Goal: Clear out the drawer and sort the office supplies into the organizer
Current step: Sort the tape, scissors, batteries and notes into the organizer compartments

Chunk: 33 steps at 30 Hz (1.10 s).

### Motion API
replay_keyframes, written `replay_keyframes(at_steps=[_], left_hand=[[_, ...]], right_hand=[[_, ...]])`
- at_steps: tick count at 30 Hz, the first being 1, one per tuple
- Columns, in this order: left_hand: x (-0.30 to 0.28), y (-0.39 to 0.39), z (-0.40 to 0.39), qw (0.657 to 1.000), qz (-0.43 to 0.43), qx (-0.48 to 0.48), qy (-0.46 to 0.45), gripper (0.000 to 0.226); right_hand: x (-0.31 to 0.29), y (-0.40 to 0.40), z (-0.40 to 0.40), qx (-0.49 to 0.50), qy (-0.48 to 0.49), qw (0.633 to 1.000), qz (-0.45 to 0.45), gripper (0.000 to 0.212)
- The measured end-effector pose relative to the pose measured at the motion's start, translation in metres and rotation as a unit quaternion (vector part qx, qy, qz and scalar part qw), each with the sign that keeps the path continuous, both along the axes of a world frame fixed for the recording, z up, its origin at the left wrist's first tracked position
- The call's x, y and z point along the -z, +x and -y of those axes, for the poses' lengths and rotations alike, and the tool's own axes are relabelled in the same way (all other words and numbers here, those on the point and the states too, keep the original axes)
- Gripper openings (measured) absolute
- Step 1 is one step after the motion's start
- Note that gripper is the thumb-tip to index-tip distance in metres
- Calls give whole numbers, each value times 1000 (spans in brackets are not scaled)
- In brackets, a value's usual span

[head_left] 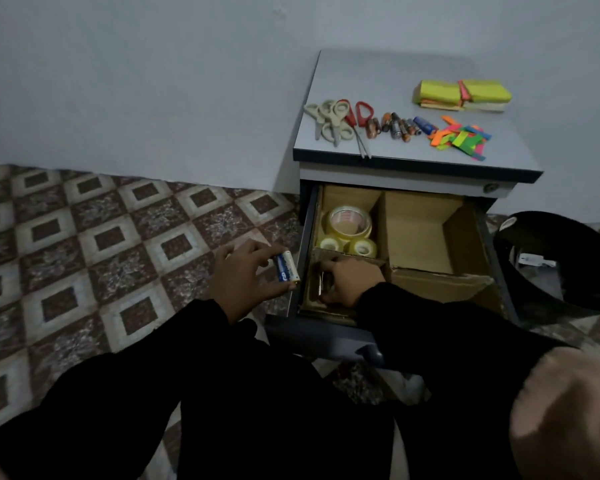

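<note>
Left hand [246, 271], two batteries [286, 270]

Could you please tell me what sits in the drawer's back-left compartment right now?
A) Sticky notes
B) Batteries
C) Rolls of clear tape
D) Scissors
C: three rolls of clear tape lie in the back-left compartment of the cardboard organizer, while the scissors, sticky notes and most batteries lie on the cabinet top.
</note>
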<state>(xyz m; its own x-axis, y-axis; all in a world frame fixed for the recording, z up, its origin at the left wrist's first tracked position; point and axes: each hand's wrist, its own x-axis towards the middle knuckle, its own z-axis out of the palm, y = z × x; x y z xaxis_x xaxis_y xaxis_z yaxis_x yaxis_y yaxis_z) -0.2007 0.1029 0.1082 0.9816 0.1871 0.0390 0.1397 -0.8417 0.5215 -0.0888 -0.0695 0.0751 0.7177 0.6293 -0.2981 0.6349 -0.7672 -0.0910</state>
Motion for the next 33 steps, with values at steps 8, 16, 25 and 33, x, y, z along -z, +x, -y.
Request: replay_keyframes(at_steps=[8, 16, 25, 33], left_hand=[[16, -18, -8, 997, -25, 12, -74, 63], [23, -18, -7, 996, -32, 0, -89, 54], [33, -15, -10, 995, -17, 0, -100, 53], [33, -14, -6, 994, -24, -5, -104, 55]], right_hand=[[22, 1, -17, -7, -46, 997, 56, 43], [23, 10, 0, -38, -27, 999, 18, 61], [23, 10, 3, -158, -88, 983, 3, 42], [18, 5, 4, -155, -84, 982, 62, 44]])
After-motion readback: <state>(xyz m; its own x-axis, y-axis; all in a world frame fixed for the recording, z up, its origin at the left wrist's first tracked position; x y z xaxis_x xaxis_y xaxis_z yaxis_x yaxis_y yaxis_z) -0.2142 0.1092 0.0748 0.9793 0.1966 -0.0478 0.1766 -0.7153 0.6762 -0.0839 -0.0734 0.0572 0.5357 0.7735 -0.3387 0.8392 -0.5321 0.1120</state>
